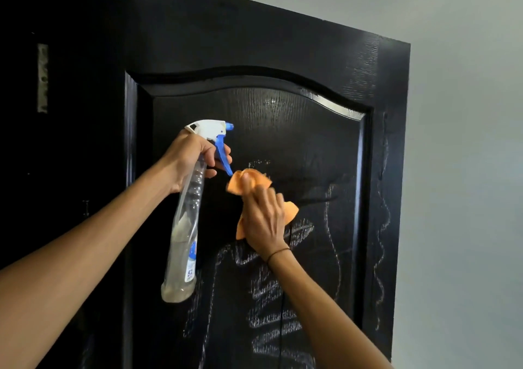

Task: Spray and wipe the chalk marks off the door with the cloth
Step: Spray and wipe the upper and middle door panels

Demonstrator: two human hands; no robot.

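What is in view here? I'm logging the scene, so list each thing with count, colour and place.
door: one, black, fills centre
chalk marks: many, white, lower panel and right stile
spray bottle: one, clear with white-blue head, left of centre
cloth: one, orange, against the panel
hinge plate: one, grey, far left
wall: grey, right
wristband: one, dark, right wrist
hands: left hand grips the bottle; right hand presses the cloth

Dim, soft indoor light. The black door [283, 43] is underexposed, its left side lost in shadow. A small glare spot sits on its upper panel. The cloth [254, 181] is motion-blurred. Wide-angle tilt slants the door's edges.
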